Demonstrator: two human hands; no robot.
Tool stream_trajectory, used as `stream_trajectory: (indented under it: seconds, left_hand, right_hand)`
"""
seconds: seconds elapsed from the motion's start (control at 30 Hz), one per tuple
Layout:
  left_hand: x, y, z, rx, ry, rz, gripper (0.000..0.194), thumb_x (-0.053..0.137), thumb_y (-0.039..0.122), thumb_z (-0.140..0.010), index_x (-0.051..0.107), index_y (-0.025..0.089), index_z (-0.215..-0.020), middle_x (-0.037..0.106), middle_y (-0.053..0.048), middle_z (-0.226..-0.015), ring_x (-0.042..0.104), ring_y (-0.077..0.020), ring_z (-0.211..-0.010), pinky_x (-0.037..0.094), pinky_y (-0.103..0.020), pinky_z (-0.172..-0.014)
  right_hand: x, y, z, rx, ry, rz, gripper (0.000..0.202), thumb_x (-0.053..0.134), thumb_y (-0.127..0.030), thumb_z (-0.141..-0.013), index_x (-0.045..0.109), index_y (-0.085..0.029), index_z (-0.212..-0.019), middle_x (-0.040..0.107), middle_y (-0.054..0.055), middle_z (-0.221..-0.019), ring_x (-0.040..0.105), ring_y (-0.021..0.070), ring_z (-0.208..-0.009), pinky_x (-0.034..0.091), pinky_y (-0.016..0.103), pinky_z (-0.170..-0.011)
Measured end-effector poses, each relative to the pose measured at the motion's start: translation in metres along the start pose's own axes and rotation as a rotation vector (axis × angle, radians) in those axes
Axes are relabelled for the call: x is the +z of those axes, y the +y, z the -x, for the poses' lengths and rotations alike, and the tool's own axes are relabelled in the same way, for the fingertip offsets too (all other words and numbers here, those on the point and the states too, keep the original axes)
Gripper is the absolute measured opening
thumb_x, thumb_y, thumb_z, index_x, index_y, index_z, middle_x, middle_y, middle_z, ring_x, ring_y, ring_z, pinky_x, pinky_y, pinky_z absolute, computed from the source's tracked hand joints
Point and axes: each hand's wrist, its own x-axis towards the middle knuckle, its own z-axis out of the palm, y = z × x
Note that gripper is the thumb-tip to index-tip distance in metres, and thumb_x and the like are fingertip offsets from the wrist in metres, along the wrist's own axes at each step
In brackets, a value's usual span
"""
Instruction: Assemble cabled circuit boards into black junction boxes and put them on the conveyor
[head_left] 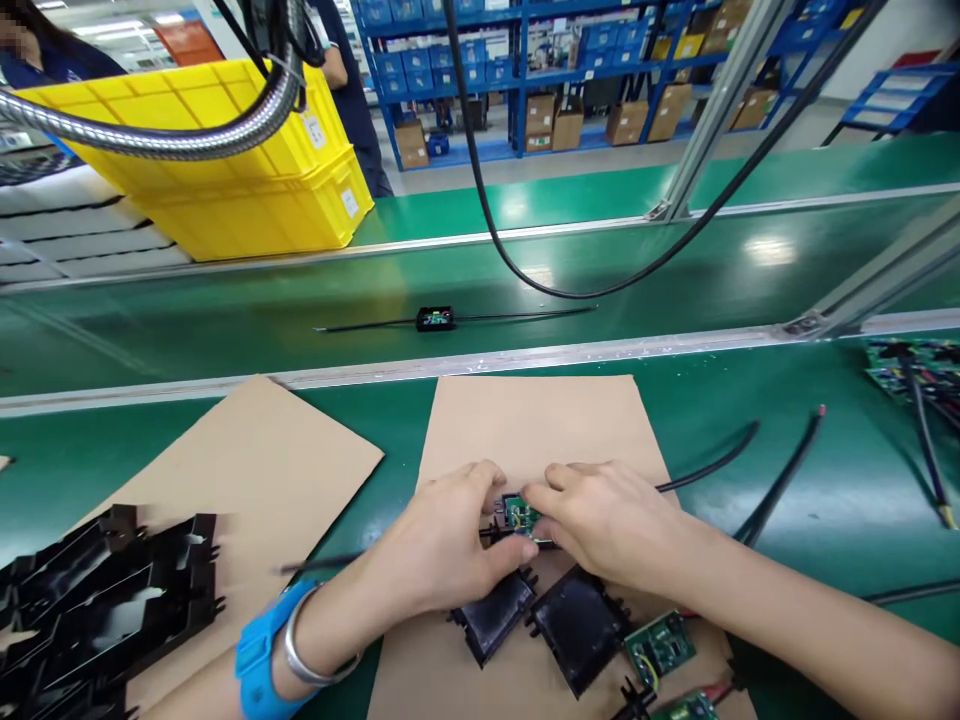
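Note:
A small green circuit board (519,513) in a black housing lies on the cardboard sheet (540,420), between my two hands. My left hand (457,535) grips the left side of this housing with thumb and fingers. On its right side, my right hand (592,510) holds it with curled fingers. Black cables run out to both sides, partly hidden by my hands. Just below, two black plastic housings (581,625) lie on the cardboard. Another green board (661,648) with wires lies to their right, under my right forearm.
Black housings (112,610) are heaped on a second cardboard sheet (300,470) at left. A wired unit (435,318) lies beyond the metal rail. Boards (915,370) and cables are at right. Yellow crates (247,190) stand behind; a hanging cable (570,294) loops overhead. People stand at upper left.

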Motion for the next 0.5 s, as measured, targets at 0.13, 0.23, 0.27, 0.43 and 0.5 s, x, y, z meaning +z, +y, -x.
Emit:
stream_trajectory:
  seconds: [0.13, 0.23, 0.27, 0.43, 0.5]
  left_hand:
    - [0.009, -0.008, 0.001, 0.078, -0.003, -0.116, 0.037, 0.071, 0.04, -0.078, 0.058, 0.021, -0.107, 0.061, -0.005, -0.104, 0.06, -0.0244, -0.092, 0.046, -0.035, -0.076]
    - [0.013, -0.009, 0.002, 0.074, -0.013, -0.165, 0.031, 0.068, 0.037, -0.08, 0.061, 0.02, -0.105, 0.062, -0.006, -0.101, 0.061, -0.0249, -0.092, 0.048, -0.036, -0.077]
    - [0.014, -0.009, 0.002, 0.072, -0.016, -0.174, 0.032, 0.067, 0.036, -0.08, 0.061, 0.019, -0.107, 0.062, -0.006, -0.101, 0.062, -0.0251, -0.092, 0.048, -0.036, -0.078]
    - [0.016, -0.009, 0.002, 0.063, -0.038, -0.194, 0.035, 0.065, 0.033, -0.08, 0.062, 0.019, -0.111, 0.062, -0.006, -0.103, 0.063, -0.0257, -0.094, 0.051, -0.038, -0.081]
    - [0.016, -0.009, 0.002, 0.053, -0.047, -0.207, 0.033, 0.065, 0.032, -0.079, 0.062, 0.019, -0.109, 0.062, -0.006, -0.102, 0.064, -0.0258, -0.092, 0.051, -0.038, -0.079]
  right_hand:
    - [0.009, 0.004, -0.003, 0.003, -0.002, 0.033, 0.018, 0.057, -0.022, -0.089, 0.058, -0.024, -0.107, 0.057, 0.003, -0.092, 0.057, 0.0162, -0.062, 0.023, 0.028, -0.049]
    - [0.01, 0.006, -0.003, -0.044, -0.009, 0.003, 0.025, 0.057, -0.02, -0.089, 0.056, -0.026, -0.113, 0.054, 0.002, -0.097, 0.057, 0.0144, -0.062, 0.024, 0.027, -0.049]
    - [0.01, 0.007, -0.002, -0.062, -0.022, -0.011, 0.02, 0.056, -0.021, -0.089, 0.057, -0.026, -0.109, 0.054, 0.001, -0.096, 0.057, 0.0139, -0.062, 0.024, 0.027, -0.049]
    - [0.012, 0.01, -0.002, -0.086, -0.051, -0.049, 0.003, 0.057, -0.025, -0.091, 0.059, -0.024, -0.089, 0.051, 0.0, -0.09, 0.052, 0.012, -0.057, 0.018, 0.029, -0.048]
    - [0.014, 0.008, -0.002, -0.06, -0.024, -0.038, 0.005, 0.056, -0.021, -0.09, 0.059, -0.023, -0.087, 0.05, 0.0, -0.088, 0.048, 0.0114, -0.054, 0.014, 0.029, -0.049]
